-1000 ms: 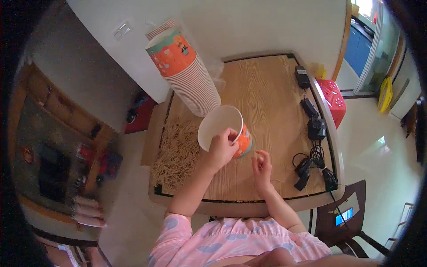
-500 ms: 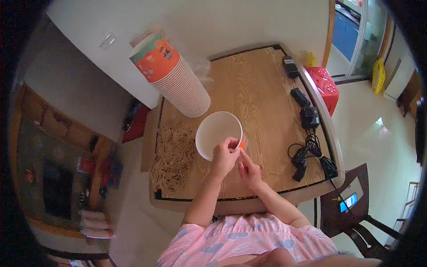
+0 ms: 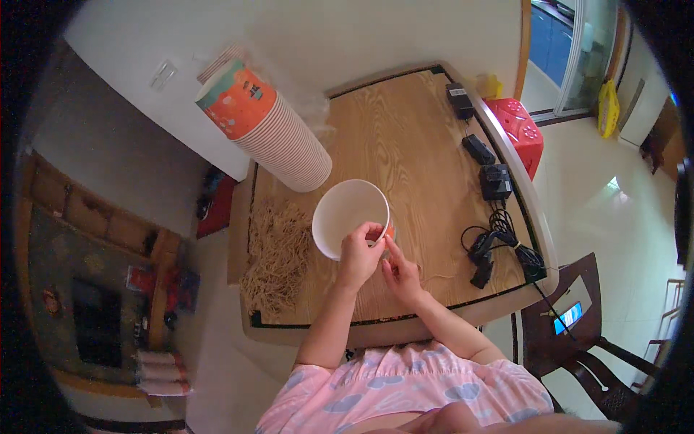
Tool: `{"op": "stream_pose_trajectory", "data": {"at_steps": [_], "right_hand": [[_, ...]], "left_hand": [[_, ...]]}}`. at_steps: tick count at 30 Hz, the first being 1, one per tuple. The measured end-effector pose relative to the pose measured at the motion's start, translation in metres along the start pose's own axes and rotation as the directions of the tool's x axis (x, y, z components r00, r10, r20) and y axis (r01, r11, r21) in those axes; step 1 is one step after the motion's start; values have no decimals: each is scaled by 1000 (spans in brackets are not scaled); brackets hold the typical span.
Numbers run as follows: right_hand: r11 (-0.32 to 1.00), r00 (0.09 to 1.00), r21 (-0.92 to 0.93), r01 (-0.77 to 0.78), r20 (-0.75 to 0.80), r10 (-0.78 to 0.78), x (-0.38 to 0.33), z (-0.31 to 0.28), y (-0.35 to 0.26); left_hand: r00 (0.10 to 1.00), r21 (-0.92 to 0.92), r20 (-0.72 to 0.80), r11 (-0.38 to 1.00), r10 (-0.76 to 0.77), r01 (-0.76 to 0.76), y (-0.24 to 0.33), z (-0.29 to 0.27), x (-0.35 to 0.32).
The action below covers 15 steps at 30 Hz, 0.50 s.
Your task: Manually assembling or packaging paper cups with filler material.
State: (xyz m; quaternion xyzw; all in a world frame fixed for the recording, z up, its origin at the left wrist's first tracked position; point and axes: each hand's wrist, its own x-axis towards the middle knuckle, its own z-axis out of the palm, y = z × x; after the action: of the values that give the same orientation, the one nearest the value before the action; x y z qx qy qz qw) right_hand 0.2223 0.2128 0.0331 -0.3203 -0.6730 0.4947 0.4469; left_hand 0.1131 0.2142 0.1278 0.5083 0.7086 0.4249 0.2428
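Note:
A paper bucket [image 3: 340, 210], white inside, stands tilted on the wooden table with its mouth toward me. My left hand [image 3: 359, 257] grips its near right rim, fingertips inside and thumb at the edge. Just outside that rim is my right hand [image 3: 402, 275], its fingertips drawn together beside the left thumb. What they pinch, if anything, is too small to make out. A thin strand [image 3: 437, 276] lies on the table by the right hand. The bucket's orange outer wall shows only as a sliver there. Left of the bucket spreads a heap of brown shredded strands [image 3: 278, 257].
A tall leaning stack of paper buckets [image 3: 278, 134], orange and green on top, lies beyond the heap. Black power adapters [image 3: 495, 181] and coiled cables [image 3: 502, 242] line the table's right edge. A red stool [image 3: 517, 134] and a dark chair [image 3: 560, 318] holding a phone [image 3: 568, 318] stand to the right.
The whole view has shifted slightly. Both hands stay at the bucket's rim, with the right fingertips moved only a little; the bucket keeps its place on the table.

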Motion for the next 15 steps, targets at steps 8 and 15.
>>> {"op": "stream_pose_trajectory", "data": {"at_steps": [8,15], "right_hand": [[999,999,-21,45,7,-45,3,1,0],[990,989,-12,141,-49,-142,7,8,-1]], "left_hand": [[999,-26,41,999,-35,36,1,1,1],[998,87,39,994,56,-60,2,-4,-5]]}}
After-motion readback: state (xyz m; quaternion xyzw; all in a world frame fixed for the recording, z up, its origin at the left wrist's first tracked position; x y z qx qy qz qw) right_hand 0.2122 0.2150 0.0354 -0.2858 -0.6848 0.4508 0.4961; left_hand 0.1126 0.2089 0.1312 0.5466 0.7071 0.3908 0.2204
